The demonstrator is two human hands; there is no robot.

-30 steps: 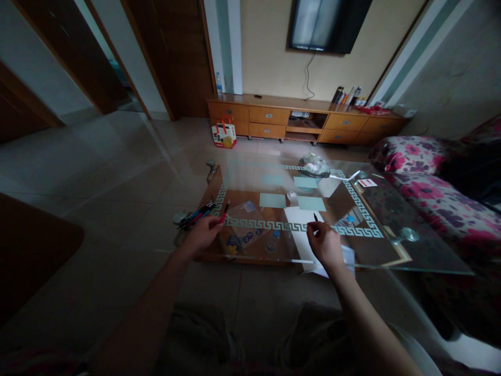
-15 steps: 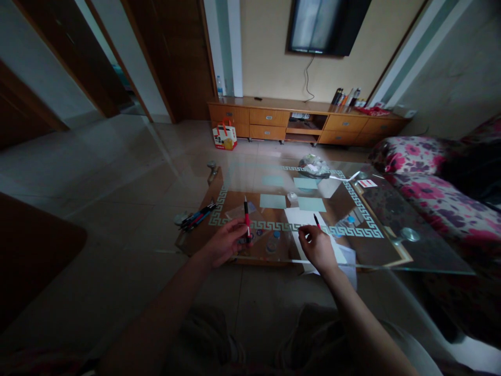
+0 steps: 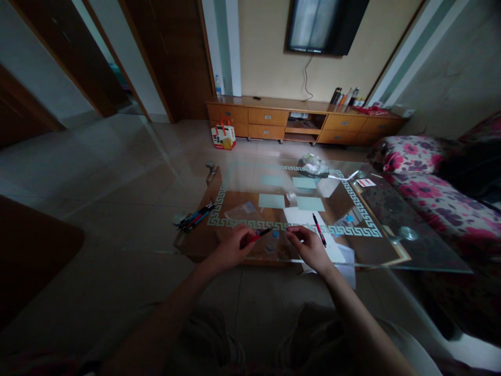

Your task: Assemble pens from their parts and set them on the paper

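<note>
Both hands have drawn in toward each other near the front edge of the glass table (image 3: 391,250). Left hand (image 3: 230,250) came across from the pen pile and now holds a red pen (image 3: 261,233), fingers clamped on its lower end, pen tilted low with the dark tip pointing right, where half a second ago it stood upright. Right hand (image 3: 309,245) has let go of its pen: a second red and black pen (image 3: 319,230) now lies on the white paper (image 3: 301,215), just right of that hand. Right fingers are curled together, thumb near the forefinger; cannot tell if they pinch anything small.

Pen pile (image 3: 194,216) of blue, red and dark pens lies at the table's left edge, well apart from the hands. Clear plastic sleeve (image 3: 242,210) lies flat behind the left hand, a small pale card showing inside. Three pale green cards (image 3: 272,201) lie behind the paper. Tied plastic bag (image 3: 313,165) sits at the far edge, contents too blurred to name. Small blue caps and stickers show on the shelf under the glass. Paper shopping bag (image 3: 221,136) stands on the floor by the wooden cabinet (image 3: 274,117); contents not visible. Floral sofa (image 3: 426,177) sits to the right.
</note>
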